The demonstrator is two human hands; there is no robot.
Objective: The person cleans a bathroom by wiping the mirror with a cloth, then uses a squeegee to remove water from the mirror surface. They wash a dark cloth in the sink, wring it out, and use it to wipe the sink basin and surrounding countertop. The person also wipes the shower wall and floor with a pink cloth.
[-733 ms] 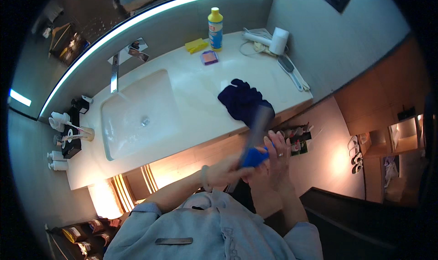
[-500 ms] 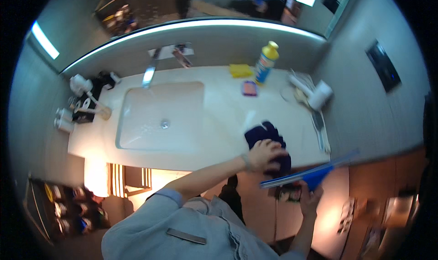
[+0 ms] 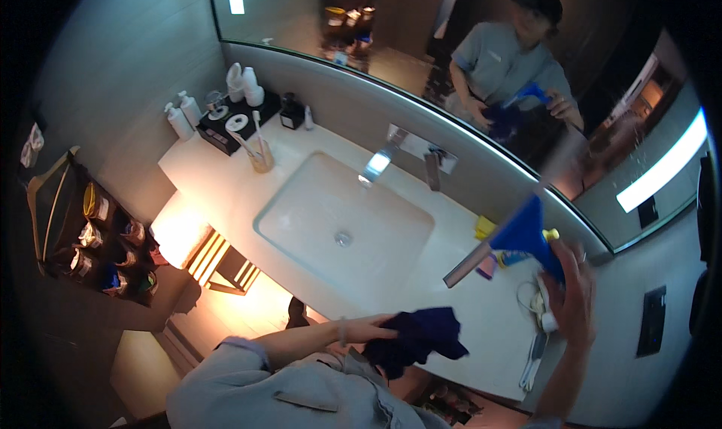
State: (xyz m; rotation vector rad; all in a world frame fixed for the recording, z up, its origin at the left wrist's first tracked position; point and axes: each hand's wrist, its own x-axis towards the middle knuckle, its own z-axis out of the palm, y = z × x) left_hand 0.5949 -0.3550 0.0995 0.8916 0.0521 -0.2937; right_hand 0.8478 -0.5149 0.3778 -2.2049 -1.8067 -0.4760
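Observation:
A dark purple cloth (image 3: 421, 337) hangs bunched from my left hand (image 3: 368, 329), which is closed on one end of it. It is held in front of my body, over the front edge of the counter. My right hand (image 3: 574, 297) is wrapped around the handle of a blue squeegee (image 3: 520, 230). The tool is raised above the right part of the counter, its blade slanting toward the mirror (image 3: 410, 49). Behind it, a yellow-capped bottle (image 3: 514, 258) and a pink sponge (image 3: 487, 266) are partly hidden. The yellow cloth (image 3: 484, 227) lies beside them.
A white counter (image 3: 470, 346) holds a sunken sink (image 3: 343, 267) with a wall-mounted faucet (image 3: 378, 162). At the left end stand a black toiletry tray (image 3: 223, 137) and a toothbrush cup (image 3: 261, 160). A corded white appliance (image 3: 543, 312) lies at the right, near the wall.
My left hand has picked the purple cloth up off the counter. The squeegee has risen from the front right edge to above the counter. My view has swung round, bringing my reflection into the mirror.

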